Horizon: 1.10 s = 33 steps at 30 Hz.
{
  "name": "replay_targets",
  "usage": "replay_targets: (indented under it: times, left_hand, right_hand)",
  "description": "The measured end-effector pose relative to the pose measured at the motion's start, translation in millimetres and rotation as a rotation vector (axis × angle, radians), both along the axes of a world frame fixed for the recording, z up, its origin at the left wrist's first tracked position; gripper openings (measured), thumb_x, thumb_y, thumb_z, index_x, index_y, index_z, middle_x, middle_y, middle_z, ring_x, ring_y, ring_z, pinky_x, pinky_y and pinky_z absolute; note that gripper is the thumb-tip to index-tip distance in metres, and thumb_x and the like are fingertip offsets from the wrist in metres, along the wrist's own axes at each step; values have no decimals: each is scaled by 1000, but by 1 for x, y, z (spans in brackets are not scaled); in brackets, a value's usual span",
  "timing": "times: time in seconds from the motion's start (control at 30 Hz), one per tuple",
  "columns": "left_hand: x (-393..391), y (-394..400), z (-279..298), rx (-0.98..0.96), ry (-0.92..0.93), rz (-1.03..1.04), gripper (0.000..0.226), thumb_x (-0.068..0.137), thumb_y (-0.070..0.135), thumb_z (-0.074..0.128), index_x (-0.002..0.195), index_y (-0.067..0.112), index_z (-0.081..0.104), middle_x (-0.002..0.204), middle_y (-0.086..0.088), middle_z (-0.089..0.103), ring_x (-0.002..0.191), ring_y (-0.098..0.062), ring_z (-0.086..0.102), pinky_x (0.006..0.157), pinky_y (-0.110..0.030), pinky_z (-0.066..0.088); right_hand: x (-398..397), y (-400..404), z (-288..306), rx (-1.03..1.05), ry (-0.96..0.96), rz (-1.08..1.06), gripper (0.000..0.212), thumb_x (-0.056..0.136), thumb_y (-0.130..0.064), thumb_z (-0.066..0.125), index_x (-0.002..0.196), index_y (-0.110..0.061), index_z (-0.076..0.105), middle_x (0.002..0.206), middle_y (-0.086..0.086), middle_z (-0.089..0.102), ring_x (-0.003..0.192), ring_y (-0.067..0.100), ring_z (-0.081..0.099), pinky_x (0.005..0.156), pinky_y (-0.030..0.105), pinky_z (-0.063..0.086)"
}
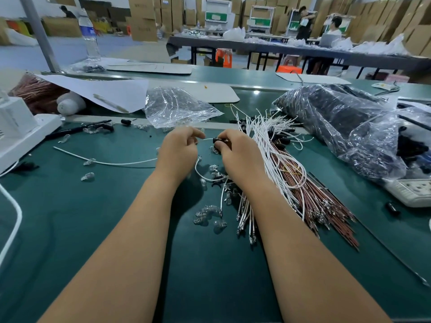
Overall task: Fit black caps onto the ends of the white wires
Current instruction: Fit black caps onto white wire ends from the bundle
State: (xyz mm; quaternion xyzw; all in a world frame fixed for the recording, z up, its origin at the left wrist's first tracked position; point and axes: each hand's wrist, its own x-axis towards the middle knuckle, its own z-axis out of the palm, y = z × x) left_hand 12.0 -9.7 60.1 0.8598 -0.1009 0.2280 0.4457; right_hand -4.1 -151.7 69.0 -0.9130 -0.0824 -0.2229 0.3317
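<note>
My left hand (179,148) pinches a thin white wire (208,139) that spans the gap between both hands. My right hand (238,152) grips a small black cap (218,141) at the wire's right end. The wire loops down below my hands over the green mat. A heap of white wires (268,141) with black caps on their far ends lies just right of my right hand, mixed with reddish-brown wires (326,203). One loose white wire (105,162) lies to the left.
Small clear bulbs (210,215) are scattered between my forearms. A clear bag (172,106) sits behind my hands, a large bag of black parts (338,117) at right. White power strips (410,190) lie at both sides. Black tools (79,129) rest at left.
</note>
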Motion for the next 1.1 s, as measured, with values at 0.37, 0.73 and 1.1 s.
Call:
replay_targets:
  times: [0.37,0.73,1.1]
  left_hand:
    - [-2,-4,3,-192,44,-94,8,93,11,60,89,10,67,63,9,54,49,8,46,52,-4,33]
    - [-3,-4,4,-213,51,-125,8,93,13,60,89,11,67,64,8,55,48,6,45,52,-5,34]
    - [-4,-4,5,-165,39,-115,11,94,11,58,86,8,65,61,5,53,43,3,43,47,-6,32]
  right_hand:
    - [0,-5,1,246,-35,29,11,86,-15,68,92,-23,64,74,-12,61,72,7,60,69,28,51]
    - [0,-7,1,240,-108,9,11,90,-24,63,79,-27,64,68,-10,62,65,8,58,63,32,50]
    - [4,-12,-1,294,-73,8,19,97,-15,51,100,-24,67,81,-10,67,63,6,60,60,28,52]
